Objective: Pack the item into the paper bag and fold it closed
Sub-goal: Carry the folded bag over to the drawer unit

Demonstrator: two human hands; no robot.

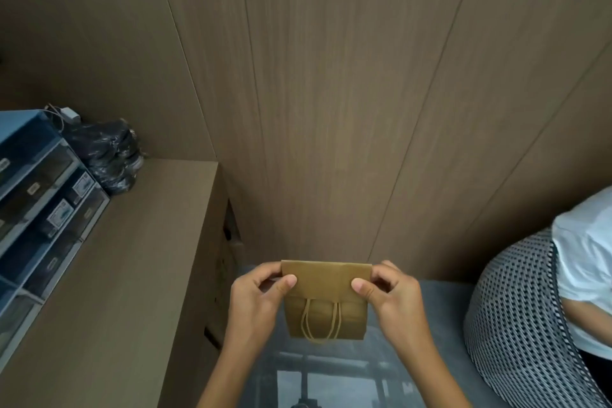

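Note:
A small brown paper bag (326, 308) is held upright in the air in front of me, low in the middle of the head view. Its top is folded down toward me into a flap, and its twisted paper handles (322, 321) hang below the flap. My left hand (256, 303) pinches the flap's left corner between thumb and fingers. My right hand (392, 300) pinches the right corner the same way. The item is not visible; what is inside the bag is hidden.
A brown counter (126, 275) runs along the left with blue drawer boxes (36, 209) and a black plastic bag (106, 156). Wood wall panels (331, 93) fill the background. A glossy grey table (331, 374) lies under the bag. A person in a mesh chair (516, 315) sits at right.

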